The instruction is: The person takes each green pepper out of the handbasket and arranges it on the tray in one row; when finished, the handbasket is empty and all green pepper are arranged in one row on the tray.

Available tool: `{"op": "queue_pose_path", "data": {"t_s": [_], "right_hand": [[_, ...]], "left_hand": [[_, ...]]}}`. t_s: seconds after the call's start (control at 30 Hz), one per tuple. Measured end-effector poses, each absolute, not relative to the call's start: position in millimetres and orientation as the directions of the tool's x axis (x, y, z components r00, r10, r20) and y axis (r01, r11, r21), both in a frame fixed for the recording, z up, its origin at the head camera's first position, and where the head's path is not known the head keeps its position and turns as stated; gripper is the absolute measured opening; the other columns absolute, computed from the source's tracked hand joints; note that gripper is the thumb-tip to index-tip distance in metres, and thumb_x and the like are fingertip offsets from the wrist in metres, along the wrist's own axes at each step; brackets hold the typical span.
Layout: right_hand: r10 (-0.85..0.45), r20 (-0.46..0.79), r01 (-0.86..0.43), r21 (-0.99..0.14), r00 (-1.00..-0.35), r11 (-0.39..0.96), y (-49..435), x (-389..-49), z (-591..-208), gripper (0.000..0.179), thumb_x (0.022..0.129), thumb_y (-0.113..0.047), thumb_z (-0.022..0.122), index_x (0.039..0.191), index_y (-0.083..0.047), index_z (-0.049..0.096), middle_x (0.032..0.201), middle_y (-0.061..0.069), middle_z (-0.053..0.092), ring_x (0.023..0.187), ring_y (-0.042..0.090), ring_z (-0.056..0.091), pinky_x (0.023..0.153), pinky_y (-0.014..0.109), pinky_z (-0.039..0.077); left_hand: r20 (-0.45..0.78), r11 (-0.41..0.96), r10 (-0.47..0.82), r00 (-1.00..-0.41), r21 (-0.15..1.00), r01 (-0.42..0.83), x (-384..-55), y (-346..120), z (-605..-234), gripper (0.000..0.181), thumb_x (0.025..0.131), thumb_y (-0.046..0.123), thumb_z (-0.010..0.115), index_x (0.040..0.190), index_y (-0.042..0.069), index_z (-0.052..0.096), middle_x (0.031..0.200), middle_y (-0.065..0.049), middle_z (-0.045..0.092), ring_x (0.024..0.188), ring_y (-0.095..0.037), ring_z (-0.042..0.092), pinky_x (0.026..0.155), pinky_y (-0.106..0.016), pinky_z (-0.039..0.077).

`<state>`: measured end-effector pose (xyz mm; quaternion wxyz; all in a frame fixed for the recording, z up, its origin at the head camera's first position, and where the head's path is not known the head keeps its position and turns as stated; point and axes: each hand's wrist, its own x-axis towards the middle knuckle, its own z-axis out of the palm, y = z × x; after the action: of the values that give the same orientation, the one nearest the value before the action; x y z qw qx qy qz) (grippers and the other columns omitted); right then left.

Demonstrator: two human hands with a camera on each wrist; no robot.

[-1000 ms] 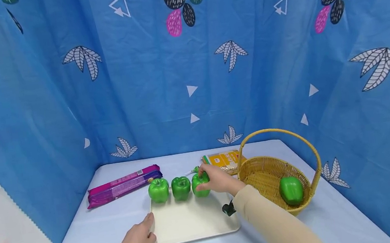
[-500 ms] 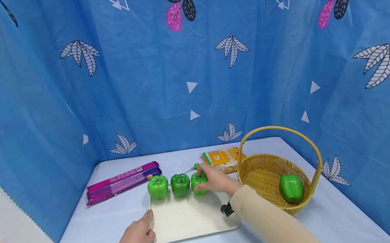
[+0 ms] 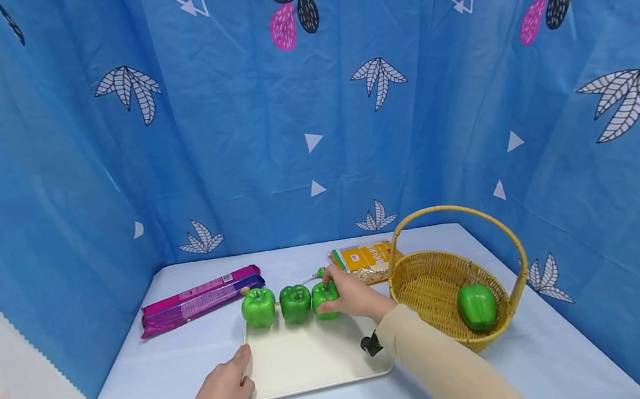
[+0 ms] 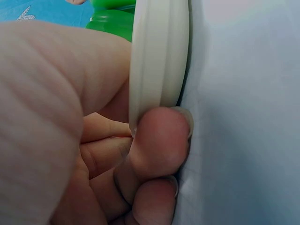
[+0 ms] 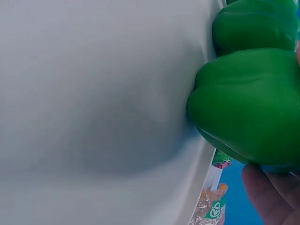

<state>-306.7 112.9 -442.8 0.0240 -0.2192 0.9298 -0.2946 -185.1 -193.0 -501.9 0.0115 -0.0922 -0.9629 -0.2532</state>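
Observation:
My right hand (image 3: 358, 296) grips the rightmost green bell pepper (image 3: 318, 297), thumb on the near side and fingers over the top. This pepper (image 5: 248, 105) sits at the far edge of a cream tray (image 3: 315, 361). To its left stand a darker green pepper (image 3: 295, 304) and a brighter one (image 3: 258, 308), in a row along that edge. My left hand (image 3: 219, 394) holds the tray's left side. In the left wrist view, thumb and fingertips pinch the tray rim (image 4: 159, 56), the fingertips low against the tablecloth.
A wicker basket (image 3: 426, 299) with a tall handle stands on the right, one green pepper (image 3: 477, 306) inside. A purple snack packet (image 3: 201, 300) lies back left. Behind the row are an orange-yellow packet (image 3: 365, 260) and a small green-wrapped lollipop (image 3: 319, 272). Blue curtains surround the table.
The camera view has shifted slightly. Both hands keep their places, the right on the pepper and the left on the tray; the peppers stay in their row.

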Motion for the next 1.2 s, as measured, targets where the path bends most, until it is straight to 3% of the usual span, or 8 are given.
{"op": "queue_pose_path", "data": {"t_s": [0.67,1.2], "right_hand": [[-0.425,0.089,-0.396,-0.569,-0.901,0.72,116.9,-302.2,-441.8,0.062,0.083,-0.041,0.085,0.126,-0.017,0.048,0.121,0.011,0.064,0.113,0.029,0.056,0.099,0.052,0.047],[-0.434,0.089,-0.397,-0.597,-0.896,0.697,119.4,-303.2,-445.9,0.063,0.083,-0.039,0.085,0.128,-0.018,0.046,0.122,0.011,0.062,0.11,0.028,0.055,0.097,0.051,0.047]], "left_hand": [[0.077,0.868,0.173,-0.982,0.459,0.189,-183.6,-192.3,-501.3,0.064,0.083,0.005,0.064,0.142,-0.014,0.052,0.145,-0.029,0.055,0.056,-0.016,0.041,0.059,-0.032,0.038],[0.061,0.869,0.17,-0.984,0.462,0.179,-184.7,-192.5,-501.7,0.064,0.083,0.006,0.063,0.143,-0.013,0.052,0.145,-0.029,0.056,0.055,-0.016,0.04,0.061,-0.033,0.039]]}}
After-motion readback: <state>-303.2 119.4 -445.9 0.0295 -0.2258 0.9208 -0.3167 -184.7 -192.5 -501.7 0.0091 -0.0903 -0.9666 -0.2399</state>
